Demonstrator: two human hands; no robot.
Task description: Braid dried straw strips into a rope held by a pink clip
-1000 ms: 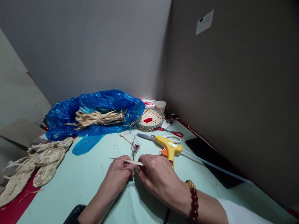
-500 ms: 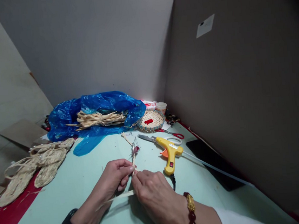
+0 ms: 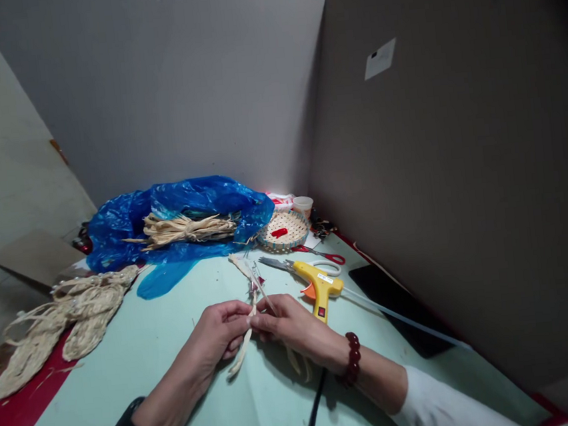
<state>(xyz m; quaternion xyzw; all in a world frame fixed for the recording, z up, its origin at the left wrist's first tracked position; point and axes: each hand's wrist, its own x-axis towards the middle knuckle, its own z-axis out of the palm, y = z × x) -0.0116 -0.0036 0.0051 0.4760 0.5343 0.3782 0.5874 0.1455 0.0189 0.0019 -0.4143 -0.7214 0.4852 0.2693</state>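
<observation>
Pale husk strips [image 3: 242, 358] run between my two hands at the middle of the table. My left hand [image 3: 224, 326] is closed, thumb and forefinger pinching the strips from the left. Opposite it, my right hand [image 3: 294, 322] pinches the same strips, with one thin end standing up past its forefinger and loose ends hanging below. Just beyond my fingertips lies a small dark red piece with thin wires [image 3: 256, 282], touching or close to the strips. To the right, a yellow glue gun [image 3: 315, 280] lies beside grey-handled scissors [image 3: 328, 268].
A blue plastic bag [image 3: 196, 189] holds a tied husk bundle [image 3: 182, 229] at the back. Woven sandals [image 3: 87, 309] lie left. Behind the glue gun are a woven basket [image 3: 293, 229], red-handled scissors [image 3: 336, 259] and a cup [image 3: 303, 204]. A black flat object [image 3: 407, 315] lies right.
My right hand has turned and moved slightly up, fingertips now meeting my left hand's. The strip that pointed left now hangs down between the hands, and a thin end points up.
</observation>
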